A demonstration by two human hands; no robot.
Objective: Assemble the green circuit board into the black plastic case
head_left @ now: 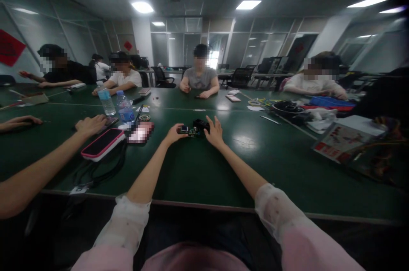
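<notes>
Just above the green table [198, 168], in the middle of the head view, is a small green circuit board [192, 132] with a dark square part at its left end. My left hand [174, 134] grips that left end between thumb and fingers. A black boxy part [201, 125] adjoins the board on the right. My right hand [214, 132] is beside the black part with its fingers spread, the thumb side at or touching it. Whether the board and the black part are joined is too small to tell.
Left of my arms lie a pink-edged device [102, 143] with black cables, a pink item [140, 132] and two bottles [125, 108]. A neighbour's hand [92, 125] rests nearby. At the right are a clear box [347, 141] and a black coil [287, 108]. People sit opposite.
</notes>
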